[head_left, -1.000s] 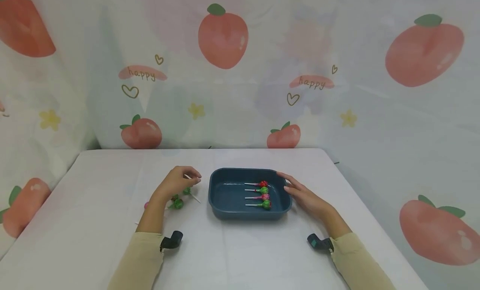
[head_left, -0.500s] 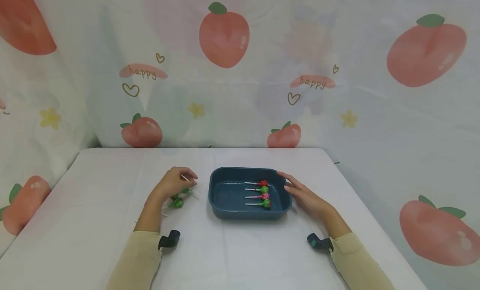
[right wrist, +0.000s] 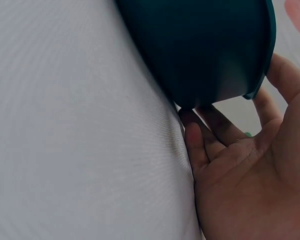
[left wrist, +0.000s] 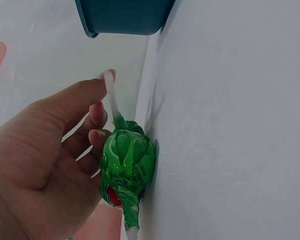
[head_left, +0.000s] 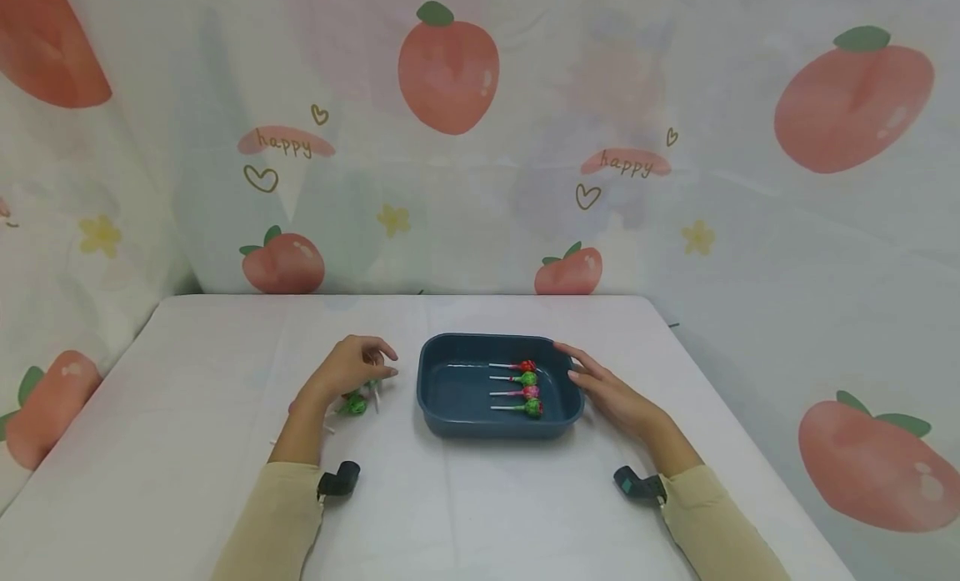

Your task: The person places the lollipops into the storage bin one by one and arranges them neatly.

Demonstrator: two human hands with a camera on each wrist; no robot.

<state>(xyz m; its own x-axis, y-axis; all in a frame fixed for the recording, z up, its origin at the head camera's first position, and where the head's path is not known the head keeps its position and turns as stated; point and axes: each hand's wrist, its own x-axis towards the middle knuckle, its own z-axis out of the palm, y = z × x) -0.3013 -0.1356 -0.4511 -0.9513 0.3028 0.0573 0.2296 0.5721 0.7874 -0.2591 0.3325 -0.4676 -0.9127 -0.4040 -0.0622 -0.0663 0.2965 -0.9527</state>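
Note:
In the head view my left hand (head_left: 348,368) reaches low over loose lollipops left of the dark blue box (head_left: 442,431). Its thumb and index finger stand apart there. In the left wrist view a green-wrapped lollipop (left wrist: 127,155) is close at my fingertips, its white stick overlapping the thumb tip. I cannot tell whether the fingers grip it. My right hand (head_left: 618,398) rests against the box's right end, fingers extended at its rim and wall. Inside the box lie several lollipops in a column, including a red one (head_left: 527,366) and a green one (head_left: 533,408), sticks pointing left.
Another green lollipop (head_left: 354,404) lies on the white table (head_left: 480,506) beside my left wrist. More sticks show partly behind that forearm. A fruit-printed cloth (head_left: 480,189) hangs behind and around the table.
The loose lollipop's stick under my left hand has swung from pointing lower right to pointing towards me. That hand has drawn slightly left. My right hand and the box stay in place.

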